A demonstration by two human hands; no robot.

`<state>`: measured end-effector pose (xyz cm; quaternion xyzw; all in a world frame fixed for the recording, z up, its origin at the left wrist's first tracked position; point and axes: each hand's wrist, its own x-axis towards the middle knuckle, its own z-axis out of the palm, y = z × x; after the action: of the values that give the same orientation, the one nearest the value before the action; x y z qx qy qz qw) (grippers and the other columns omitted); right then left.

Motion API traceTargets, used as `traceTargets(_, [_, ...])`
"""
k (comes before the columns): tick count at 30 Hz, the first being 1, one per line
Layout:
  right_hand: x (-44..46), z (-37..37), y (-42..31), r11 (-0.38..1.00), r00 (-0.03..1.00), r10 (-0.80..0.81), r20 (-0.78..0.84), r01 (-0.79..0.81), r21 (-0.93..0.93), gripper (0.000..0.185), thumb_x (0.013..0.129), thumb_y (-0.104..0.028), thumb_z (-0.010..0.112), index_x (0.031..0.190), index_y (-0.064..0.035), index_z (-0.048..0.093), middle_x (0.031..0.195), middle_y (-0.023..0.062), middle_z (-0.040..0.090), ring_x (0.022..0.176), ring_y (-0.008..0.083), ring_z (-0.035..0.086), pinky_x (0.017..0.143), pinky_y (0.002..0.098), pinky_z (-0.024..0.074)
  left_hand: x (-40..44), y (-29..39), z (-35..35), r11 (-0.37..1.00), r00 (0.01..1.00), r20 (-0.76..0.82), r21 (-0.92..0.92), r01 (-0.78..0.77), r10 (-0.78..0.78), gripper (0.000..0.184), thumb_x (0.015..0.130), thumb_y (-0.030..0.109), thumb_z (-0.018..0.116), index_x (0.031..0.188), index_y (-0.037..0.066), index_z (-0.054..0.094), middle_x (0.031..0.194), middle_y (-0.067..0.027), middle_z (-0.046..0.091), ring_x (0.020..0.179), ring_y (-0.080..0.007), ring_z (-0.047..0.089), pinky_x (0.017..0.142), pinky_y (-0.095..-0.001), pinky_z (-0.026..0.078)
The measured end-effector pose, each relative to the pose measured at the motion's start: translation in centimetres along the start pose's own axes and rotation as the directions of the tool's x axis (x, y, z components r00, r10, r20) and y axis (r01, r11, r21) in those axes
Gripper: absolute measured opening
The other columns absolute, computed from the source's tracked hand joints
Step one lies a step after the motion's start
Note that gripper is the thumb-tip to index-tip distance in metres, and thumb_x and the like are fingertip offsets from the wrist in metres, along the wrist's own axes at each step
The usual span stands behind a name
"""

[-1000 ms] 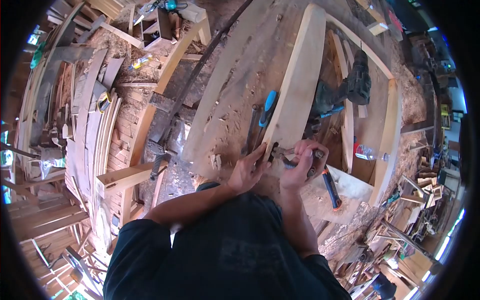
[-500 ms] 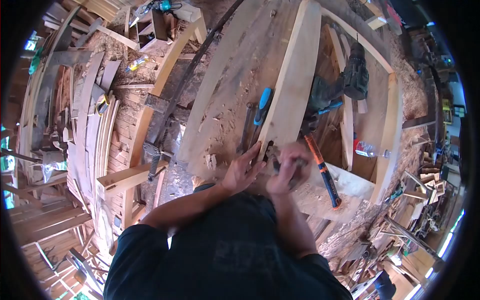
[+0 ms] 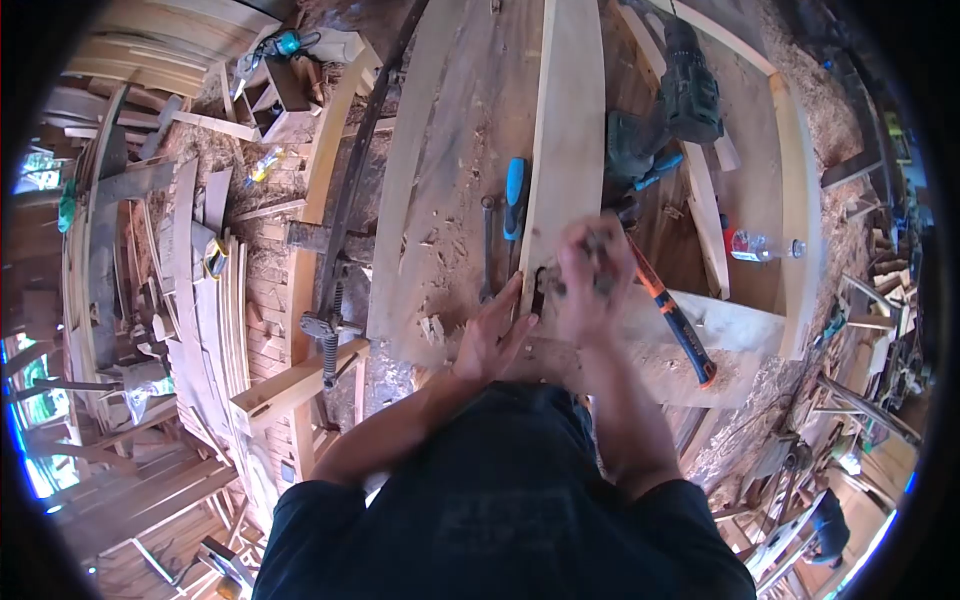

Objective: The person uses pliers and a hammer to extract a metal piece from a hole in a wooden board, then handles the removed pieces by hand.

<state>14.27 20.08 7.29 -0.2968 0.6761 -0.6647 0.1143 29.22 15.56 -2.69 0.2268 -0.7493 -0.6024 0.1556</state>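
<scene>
A pale wooden board [image 3: 565, 150] runs lengthwise away from me across the bench. My left hand [image 3: 490, 338] is at its near end, fingers and thumb closed along the left edge beside a dark slot or fitting [image 3: 540, 283]. Just right of that, my right hand [image 3: 598, 275] is blurred, its fingers curled around something dark that I cannot make out. A blue-handled tool [image 3: 514, 195] and a wrench [image 3: 487, 245] lie left of the board. On the right rest a hammer with an orange and black handle [image 3: 672, 315] and a dark cordless drill [image 3: 690, 95].
A wooden frame [image 3: 795, 210] borders the bench's right side, with a clear plastic bottle [image 3: 765, 247] inside. A spring clamp mechanism [image 3: 329, 340] sits at the left. Stacked planks [image 3: 195, 260] and sawdust cover the left floor. Another person [image 3: 828, 528] is at lower right.
The view has turned, so the board stands more upright in the picture. My right hand has moved up and away from my body. My left hand stays at the board's near end.
</scene>
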Motion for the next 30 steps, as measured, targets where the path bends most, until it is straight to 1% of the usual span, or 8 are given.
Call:
traceTargets(2, [3.0, -1.3, 0.7, 0.977, 0.942, 0.130, 0.311, -0.176, 0.124, 0.007, 0.088, -0.004, 0.058, 0.091, -0.0023, 0.052, 0.087, 0.0060, 0.057, 0.070, 0.0108, 0.050, 0.060, 0.0265, 0.0400, 0.2, 0.6, -0.2, 0.999, 0.999, 0.016, -0.010, 0.034, -0.034, 0.060, 0.095, 0.019, 0.067, 0.142, -0.011, 0.044, 0.135, -0.0324, 0.055, 0.129, -0.0389, 0.055, 0.105, -0.0395, 0.046])
traceTargets(5, [2.1, -1.2, 0.6, 0.971, 0.953, 0.108, 0.284, -0.163, 0.177, 0.010, 0.088, -0.006, 0.061, 0.091, -0.0018, 0.052, 0.084, 0.0048, 0.057, 0.068, 0.0122, 0.051, 0.060, 0.0268, 0.0392, 0.1, 0.4, -0.5, 0.999, 0.999, 0.034, 0.016, 0.031, -0.031, 0.059, 0.095, 0.021, 0.066, 0.141, -0.009, 0.045, 0.132, -0.0314, 0.058, 0.127, -0.0403, 0.056, 0.105, -0.0414, 0.045])
traceTargets(11, [-3.7, 2.8, 0.6, 0.951, 0.890, -0.284, -0.358, 0.308, 0.010, 0.008, 0.090, -0.007, 0.056, 0.086, -0.0041, 0.050, 0.082, 0.0043, 0.053, 0.072, 0.0097, 0.048, 0.063, 0.0251, 0.0382, 3.5, -4.3, -2.8, 0.945, 0.980, -0.134, 0.310, -0.102, 0.149, 0.054, 0.098, 0.029, 0.060, 0.140, -0.002, 0.051, 0.135, -0.0257, 0.058, 0.131, -0.0409, 0.051, 0.113, -0.0471, 0.036])
traceTargets(17, [5.1, 1.2, 0.1, 0.904, 0.905, 0.425, 0.014, -0.425, 0.050, 0.010, 0.089, -0.004, 0.063, 0.089, -0.0046, 0.053, 0.077, 0.0032, 0.056, 0.065, 0.0086, 0.051, 0.057, 0.0244, 0.0402, 8.0, -5.8, -4.9, 0.652, 0.972, -0.188, 0.757, 0.051, 0.142, 0.057, 0.097, 0.040, 0.056, 0.144, 0.008, 0.050, 0.153, -0.0165, 0.044, 0.145, -0.0367, 0.033, 0.119, -0.0521, 0.018])
traceTargets(21, [-0.6, -0.4, 0.6, 0.985, 0.980, -0.023, 0.197, -0.012, 0.173, 0.010, 0.088, 0.001, 0.058, 0.091, -0.0048, 0.050, 0.077, 0.0042, 0.053, 0.066, 0.0094, 0.051, 0.056, 0.0261, 0.0398, 8.0, -6.1, -4.0, 0.602, 0.977, -0.186, 0.794, 0.084, 0.109, 0.057, 0.096, 0.043, 0.056, 0.145, 0.014, 0.051, 0.154, -0.0126, 0.044, 0.146, -0.0351, 0.033, 0.119, -0.0544, 0.018])
traceTargets(23, [-4.1, 0.8, 0.9, 0.919, 0.916, -0.393, 0.080, 0.387, 0.073, 0.012, 0.093, -0.011, 0.054, 0.098, -0.0044, 0.046, 0.079, 0.0097, 0.051, 0.072, 0.0163, 0.048, 0.062, 0.0320, 0.0396, 8.4, -6.7, -4.3, 0.590, 0.972, -0.184, 0.805, 0.064, 0.146, 0.056, 0.096, 0.044, 0.057, 0.144, 0.014, 0.052, 0.154, -0.0117, 0.044, 0.145, -0.0349, 0.034, 0.119, -0.0542, 0.018])
traceTargets(26, [-5.5, 2.2, 1.2, 0.894, 0.877, -0.435, -0.206, 0.448, 0.023, 0.012, 0.094, -0.011, 0.051, 0.100, -0.0035, 0.044, 0.078, 0.0128, 0.050, 0.073, 0.0193, 0.049, 0.064, 0.0362, 0.0412, 8.5, -6.5, -4.3, 0.587, 0.973, -0.179, 0.807, 0.062, 0.144, 0.056, 0.096, 0.044, 0.057, 0.143, 0.014, 0.053, 0.154, -0.0117, 0.044, 0.145, -0.0352, 0.035, 0.118, -0.0539, 0.019])
traceTargets(30, [-2.5, 1.8, -0.3, 0.996, 0.957, 0.007, -0.291, -0.032, -0.083, 0.010, 0.091, -0.007, 0.053, 0.096, 0.0009, 0.051, 0.087, 0.0097, 0.054, 0.076, 0.0158, 0.051, 0.068, 0.0290, 0.0406, 8.7, -6.1, -4.6, 0.596, 0.976, -0.176, 0.801, 0.067, 0.127, 0.057, 0.096, 0.044, 0.057, 0.144, 0.013, 0.052, 0.154, -0.0112, 0.043, 0.145, -0.0354, 0.034, 0.119, -0.0547, 0.018])
